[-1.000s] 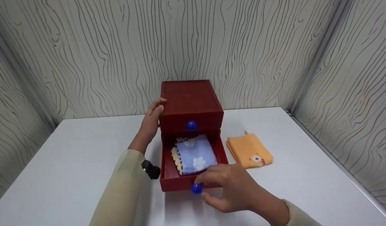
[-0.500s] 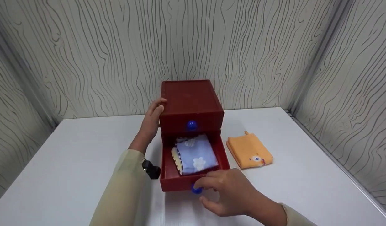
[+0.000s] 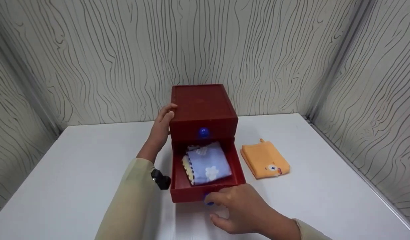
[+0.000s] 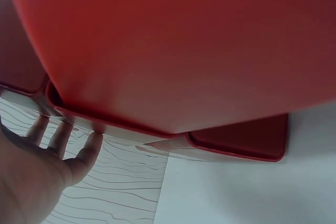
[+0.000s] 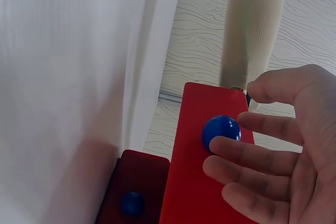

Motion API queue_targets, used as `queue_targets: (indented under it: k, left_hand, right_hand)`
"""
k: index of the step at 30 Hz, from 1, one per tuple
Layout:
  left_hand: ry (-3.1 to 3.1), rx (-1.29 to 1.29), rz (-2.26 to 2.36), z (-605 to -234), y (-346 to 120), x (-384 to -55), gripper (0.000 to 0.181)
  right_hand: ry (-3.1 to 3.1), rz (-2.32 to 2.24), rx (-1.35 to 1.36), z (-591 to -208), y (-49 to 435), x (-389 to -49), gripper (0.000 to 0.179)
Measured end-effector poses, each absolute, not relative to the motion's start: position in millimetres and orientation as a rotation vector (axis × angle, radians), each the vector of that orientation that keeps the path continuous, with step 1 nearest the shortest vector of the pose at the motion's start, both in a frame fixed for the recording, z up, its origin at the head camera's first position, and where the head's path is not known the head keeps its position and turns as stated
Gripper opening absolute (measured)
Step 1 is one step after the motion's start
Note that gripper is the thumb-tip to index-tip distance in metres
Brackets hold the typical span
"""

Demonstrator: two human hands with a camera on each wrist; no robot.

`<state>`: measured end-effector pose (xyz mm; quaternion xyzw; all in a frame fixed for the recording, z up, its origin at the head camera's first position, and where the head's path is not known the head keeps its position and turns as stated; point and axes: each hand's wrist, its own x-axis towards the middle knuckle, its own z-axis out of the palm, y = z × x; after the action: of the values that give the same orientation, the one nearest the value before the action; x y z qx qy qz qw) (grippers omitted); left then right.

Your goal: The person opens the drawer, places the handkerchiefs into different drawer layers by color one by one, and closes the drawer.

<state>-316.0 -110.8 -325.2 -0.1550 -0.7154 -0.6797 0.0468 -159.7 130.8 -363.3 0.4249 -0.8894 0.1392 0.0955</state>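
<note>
A dark red two-drawer cabinet (image 3: 198,103) stands on the white table. Its upper drawer (image 3: 185,130) is closed, and its lower drawer (image 3: 188,196) is pulled out. Inside lie a folded blue cloth (image 3: 211,161) with white clouds and a yellowish cloth edge (image 3: 187,170). My left hand (image 3: 160,130) rests on the cabinet's left side, fingers extended. At the lower drawer's blue knob (image 5: 218,132), my right hand (image 3: 243,208) has loosely bent fingers in front of it, with the thumb well apart below. The right wrist view shows the fingertips overlapping the knob.
An orange folded towel (image 3: 266,160) with a small hanging loop lies to the right of the cabinet. Wood-grain panels (image 3: 205,43) rise behind the table and at both sides. A second blue knob (image 3: 204,132) sits on the upper drawer.
My right hand has shifted slightly down and toward me, its fingertips now covering more of the lower knob. The left hand, drawer and cloths stay as they were.
</note>
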Motion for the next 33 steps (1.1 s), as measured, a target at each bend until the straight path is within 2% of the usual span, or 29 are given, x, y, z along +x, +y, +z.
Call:
queue_targets:
  k: [33]
  left_hand:
    - [-2.169,-0.440,-2.071,-327,-110,-317,0.034]
  right_hand:
    - [-2.628,0.468,1.189,-380,126,-168,0.026]
